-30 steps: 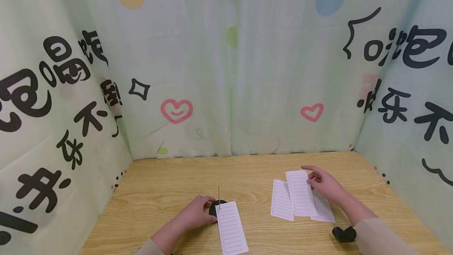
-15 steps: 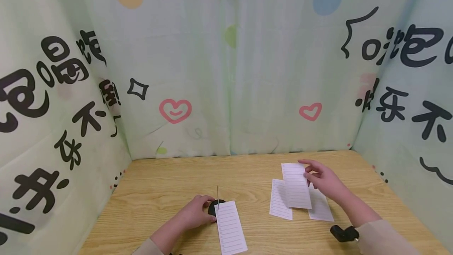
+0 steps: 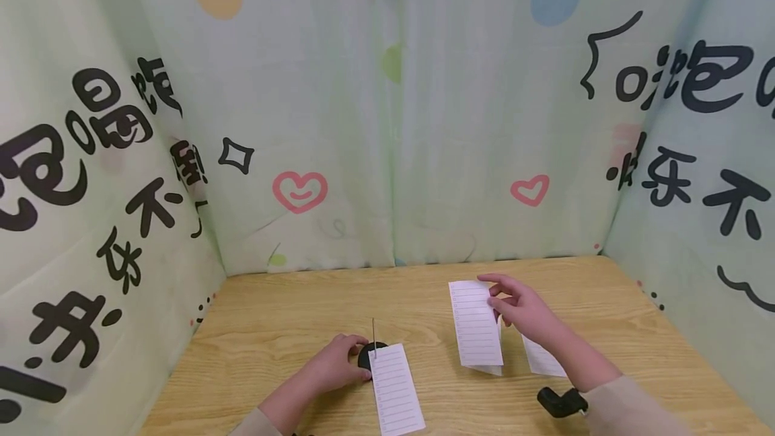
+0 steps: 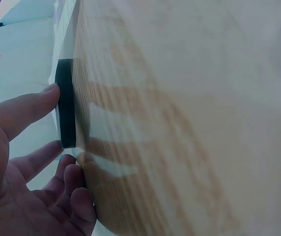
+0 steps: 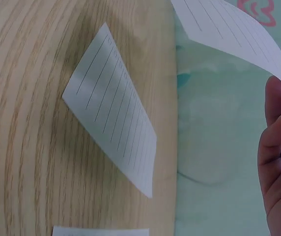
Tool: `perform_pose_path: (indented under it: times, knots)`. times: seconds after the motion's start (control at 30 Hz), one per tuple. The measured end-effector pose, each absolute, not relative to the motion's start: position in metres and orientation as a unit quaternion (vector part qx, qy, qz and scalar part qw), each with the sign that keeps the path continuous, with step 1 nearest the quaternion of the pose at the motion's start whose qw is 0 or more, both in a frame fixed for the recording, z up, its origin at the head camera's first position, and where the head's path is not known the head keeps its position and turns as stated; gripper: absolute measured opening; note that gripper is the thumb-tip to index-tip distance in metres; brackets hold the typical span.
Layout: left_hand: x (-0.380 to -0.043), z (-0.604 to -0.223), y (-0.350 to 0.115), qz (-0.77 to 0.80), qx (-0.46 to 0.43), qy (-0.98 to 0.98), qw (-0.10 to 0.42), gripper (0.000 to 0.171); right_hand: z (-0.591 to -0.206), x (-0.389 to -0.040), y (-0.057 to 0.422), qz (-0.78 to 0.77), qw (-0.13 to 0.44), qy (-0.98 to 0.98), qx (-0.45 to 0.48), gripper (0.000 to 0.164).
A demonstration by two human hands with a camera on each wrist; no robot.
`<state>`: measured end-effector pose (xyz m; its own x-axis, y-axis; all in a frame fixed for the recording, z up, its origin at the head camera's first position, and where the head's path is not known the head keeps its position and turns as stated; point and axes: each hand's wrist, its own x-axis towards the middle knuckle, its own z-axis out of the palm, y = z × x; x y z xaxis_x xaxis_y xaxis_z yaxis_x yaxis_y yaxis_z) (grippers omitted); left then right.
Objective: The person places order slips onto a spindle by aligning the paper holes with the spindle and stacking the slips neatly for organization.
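A pale printed curtain closes in the back and sides of a wood-grained table. The right hand pinches one lined paper slip near its upper right edge, thumb and fingertips drawn close together, and holds it up off the wood; the right wrist view shows the paper bending as it hangs in the air. The left hand grips the rim of a round black base, its thumb and forefinger on the base while the other fingers curl loosely beside it. From that base a thin spike stands upright, and a speared slip sits with its top corner at the spike, which appears to pass through the paper; the rest slants toward the near edge of the table.

Farther out, under the held paper, a lower slip shows only a sliver, and to its right an outer slip is partly hidden by the right forearm. A small black gadget is by the right sleeve.

Judged from how things lie, the work is at an early stage: one slip is on the spike, and three are off it, one in the hand and two on the table
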<state>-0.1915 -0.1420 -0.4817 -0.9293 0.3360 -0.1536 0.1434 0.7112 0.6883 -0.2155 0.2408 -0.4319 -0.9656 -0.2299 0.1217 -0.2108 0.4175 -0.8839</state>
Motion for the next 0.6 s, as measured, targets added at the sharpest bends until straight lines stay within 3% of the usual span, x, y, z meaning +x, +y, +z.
perform_pose_path:
  times: [0.6]
  knots:
    - [-0.195, -0.485, -0.145, 0.353, 0.136, 0.915, 0.137, 0.054, -0.435, -0.21, 0.181, -0.549, 0.036, 0.814, -0.187, 0.04]
